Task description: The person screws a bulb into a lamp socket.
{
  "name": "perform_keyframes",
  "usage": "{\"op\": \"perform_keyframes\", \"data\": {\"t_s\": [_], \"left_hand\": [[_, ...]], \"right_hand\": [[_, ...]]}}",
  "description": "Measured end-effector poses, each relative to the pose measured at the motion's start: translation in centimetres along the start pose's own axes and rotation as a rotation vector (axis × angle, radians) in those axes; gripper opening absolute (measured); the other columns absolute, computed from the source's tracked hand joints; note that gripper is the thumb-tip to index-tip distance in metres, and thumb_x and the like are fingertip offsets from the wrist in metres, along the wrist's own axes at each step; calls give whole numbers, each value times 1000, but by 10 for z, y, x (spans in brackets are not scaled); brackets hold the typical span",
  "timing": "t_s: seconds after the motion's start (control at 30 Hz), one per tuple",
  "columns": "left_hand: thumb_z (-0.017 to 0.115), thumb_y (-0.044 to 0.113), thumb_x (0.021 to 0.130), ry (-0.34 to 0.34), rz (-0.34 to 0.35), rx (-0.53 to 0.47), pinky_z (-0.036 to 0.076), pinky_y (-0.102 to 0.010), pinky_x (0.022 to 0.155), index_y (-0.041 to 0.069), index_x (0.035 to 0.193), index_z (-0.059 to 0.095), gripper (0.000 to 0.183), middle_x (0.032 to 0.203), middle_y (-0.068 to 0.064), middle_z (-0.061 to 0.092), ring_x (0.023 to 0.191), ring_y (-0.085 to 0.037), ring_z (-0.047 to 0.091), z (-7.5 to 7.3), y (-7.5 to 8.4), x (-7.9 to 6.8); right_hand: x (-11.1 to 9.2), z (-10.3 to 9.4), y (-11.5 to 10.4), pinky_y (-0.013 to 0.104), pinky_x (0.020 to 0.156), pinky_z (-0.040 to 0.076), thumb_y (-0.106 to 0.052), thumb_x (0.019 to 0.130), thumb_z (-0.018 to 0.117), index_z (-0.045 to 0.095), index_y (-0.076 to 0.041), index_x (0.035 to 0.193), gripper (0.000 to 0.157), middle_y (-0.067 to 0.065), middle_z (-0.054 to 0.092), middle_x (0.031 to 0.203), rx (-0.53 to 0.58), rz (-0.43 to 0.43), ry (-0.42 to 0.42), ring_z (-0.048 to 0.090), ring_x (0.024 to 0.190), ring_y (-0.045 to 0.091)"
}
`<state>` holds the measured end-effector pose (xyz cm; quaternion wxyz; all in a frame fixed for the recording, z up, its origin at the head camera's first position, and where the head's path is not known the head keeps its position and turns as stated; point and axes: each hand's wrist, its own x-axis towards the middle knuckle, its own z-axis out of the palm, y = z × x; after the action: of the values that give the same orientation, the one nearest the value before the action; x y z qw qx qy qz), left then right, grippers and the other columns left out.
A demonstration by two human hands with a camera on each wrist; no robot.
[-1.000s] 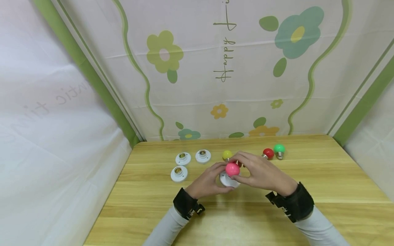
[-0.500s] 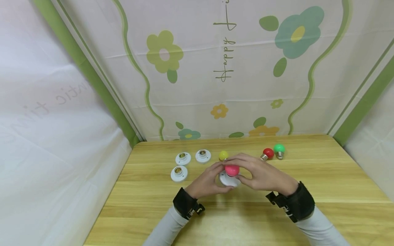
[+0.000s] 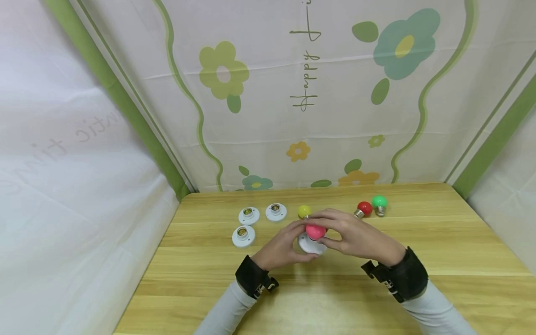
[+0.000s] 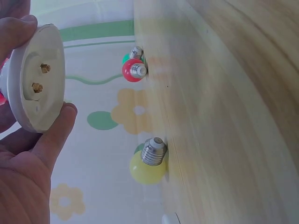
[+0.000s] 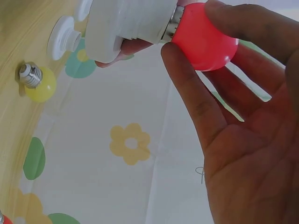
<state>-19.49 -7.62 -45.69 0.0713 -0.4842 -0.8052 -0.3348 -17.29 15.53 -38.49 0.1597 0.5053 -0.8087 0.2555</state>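
My left hand [image 3: 281, 248] grips the rim of a round white lamp holder [image 3: 309, 245], held up off the table. In the left wrist view, the underside of that lamp holder [image 4: 41, 77] shows two brass screws. A pinkish-red light bulb [image 3: 315, 231] sits at its socket, pinched by the fingers and thumb of my right hand [image 3: 360, 236]. In the right wrist view, part of the metal screw thread [image 5: 174, 23] shows between the bulb [image 5: 205, 39] and the socket; how deep it sits, I cannot tell.
Several more white lamp holders [image 3: 244, 237] stand on the wooden table [image 3: 201, 279] at left. A yellow bulb [image 3: 304, 211] lies just behind my hands. To the right are a red bulb [image 3: 365, 208] and a green bulb [image 3: 379, 202]. A patterned cloth [image 3: 259, 93] hangs behind.
My right fingers have shifted round the pinkish-red bulb, with the index finger now across its far side. The yellow bulb sits slightly further left. My left hand stays put on the lamp holder.
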Motion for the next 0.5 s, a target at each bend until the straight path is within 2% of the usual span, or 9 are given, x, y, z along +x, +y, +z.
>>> {"op": "perform_keyframes", "data": {"t_s": [0.3, 0.5], "left_hand": [[72, 41, 84, 1, 7, -4, 43, -21, 100, 22, 146, 38, 73, 145, 3, 41, 128, -6, 40, 1, -2, -1], [73, 41, 84, 0, 0, 17, 42, -21, 100, 22, 148, 37, 76, 147, 3, 40, 130, -7, 38, 2, -2, -1]], "right_hand": [[-1, 3, 1, 34, 87, 55, -20, 82, 77, 62, -8, 127, 48, 7, 60, 125, -32, 34, 14, 55, 114, 19], [-1, 5, 2, 27, 81, 56, -24, 81, 78, 64, -8, 120, 45, 1, 60, 119, -31, 69, 22, 59, 103, 11]]}}
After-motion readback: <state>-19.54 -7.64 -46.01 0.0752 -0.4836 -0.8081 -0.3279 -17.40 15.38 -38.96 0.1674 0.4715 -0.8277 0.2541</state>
